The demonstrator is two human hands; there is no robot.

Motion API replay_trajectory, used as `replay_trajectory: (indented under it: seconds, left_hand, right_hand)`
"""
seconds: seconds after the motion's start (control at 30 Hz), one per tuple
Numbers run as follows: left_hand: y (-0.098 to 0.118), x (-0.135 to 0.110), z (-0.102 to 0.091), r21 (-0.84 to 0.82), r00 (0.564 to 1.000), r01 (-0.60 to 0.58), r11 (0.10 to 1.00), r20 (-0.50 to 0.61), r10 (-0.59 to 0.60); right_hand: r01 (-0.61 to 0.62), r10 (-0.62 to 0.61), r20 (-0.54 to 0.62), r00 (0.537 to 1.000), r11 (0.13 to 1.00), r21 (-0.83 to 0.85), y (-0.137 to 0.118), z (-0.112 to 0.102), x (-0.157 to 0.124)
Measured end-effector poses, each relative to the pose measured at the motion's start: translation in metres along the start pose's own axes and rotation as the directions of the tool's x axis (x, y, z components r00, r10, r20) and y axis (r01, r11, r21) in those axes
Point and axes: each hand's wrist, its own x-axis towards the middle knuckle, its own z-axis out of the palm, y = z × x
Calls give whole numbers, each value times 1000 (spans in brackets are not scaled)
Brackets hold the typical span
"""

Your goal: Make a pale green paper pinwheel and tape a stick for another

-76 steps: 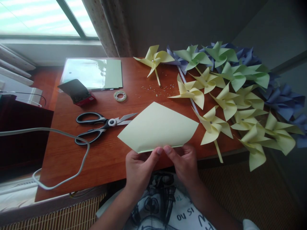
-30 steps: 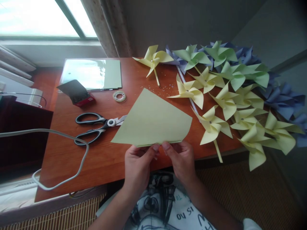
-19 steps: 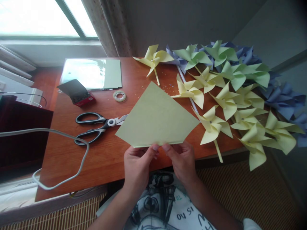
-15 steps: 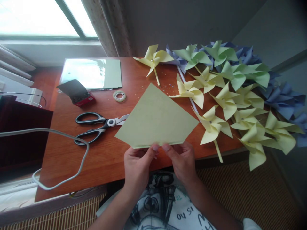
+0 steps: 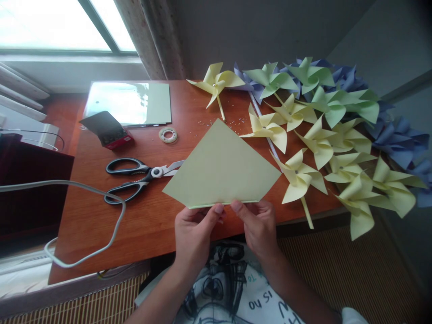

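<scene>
Between my hands is a pale yellow-green sheet of paper (image 5: 222, 166), a corner pointing away from me and its near edge rolled into a thin tube. My left hand (image 5: 195, 229) pinches the rolled edge left of its middle, thumb on top. My right hand (image 5: 258, 225) pinches the same edge a little to the right, thumb on top too. The fingers under the paper are partly hidden. Just left of the sheet lie scissors (image 5: 143, 175) with black and grey handles, their blade tips close to or under the paper.
Several yellow pinwheels (image 5: 299, 175), green pinwheels (image 5: 272, 81) and blue pinwheels (image 5: 401, 139) fill the right side of the wooden table (image 5: 87, 225). A tape roll (image 5: 168, 135), a small open box (image 5: 113, 132) and a shiny packet of paper (image 5: 118, 103) lie left. A white cable (image 5: 116, 229) crosses the left edge.
The sheet's far corner has shifted slightly right. My right thumb has moved a little right and up along the rolled edge. My left hand is nearly unmoved.
</scene>
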Motion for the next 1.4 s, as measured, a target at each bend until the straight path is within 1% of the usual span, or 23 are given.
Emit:
replay_trajectory:
  seconds: [0.07,0.13,0.27,0.37,0.47,0.57,0.63,0.73,0.83,0.9,1.03,1.2,1.4]
  left_hand:
    - [3,0,3,-34,1000,17,999,-2,-17]
    - [6,0,6,-77,999,36,996,-23,-38]
    - [12,-1,12,-152,995,69,986,-65,-80]
    - [14,-1,14,-174,993,85,981,-72,-99]
    - [15,-1,15,-171,992,101,980,-59,-113]
    - [14,0,15,-168,992,100,981,-57,-111]
    - [13,0,15,-167,993,79,983,-76,-93]
    - [11,2,14,-160,991,46,986,-114,-65]
    - [11,3,11,-153,992,28,988,-119,-47]
    - [12,5,9,-161,992,16,987,-118,-36]
    - [14,5,7,-187,988,9,982,-148,-37]
    - [14,4,10,-228,977,2,974,-209,-51]
    - [17,5,12,-214,976,4,977,-211,-50]
  right_hand:
    - [-1,1,2,1000,1000,14,1,-1,0]
    - [24,-24,-1,1000,1000,21,3,-1,1]
    - [116,-116,-7,993,993,-24,4,-4,4]
    - [176,-177,-22,984,983,-46,3,-6,5]
    - [204,-205,-50,978,979,-20,1,-6,6]
    - [181,-179,-59,982,983,24,0,-3,7]
    - [148,-144,-71,987,988,51,-1,0,7]
    - [91,-79,-115,990,990,103,-3,3,8]
    - [30,-9,-162,987,991,129,-3,2,9]
    - [10,15,-190,982,992,127,-3,1,10]
    - [2,20,-208,978,994,106,-4,1,11]
    - [-13,31,-212,977,996,84,-5,5,10]
    - [-18,36,-184,982,995,100,-4,7,10]
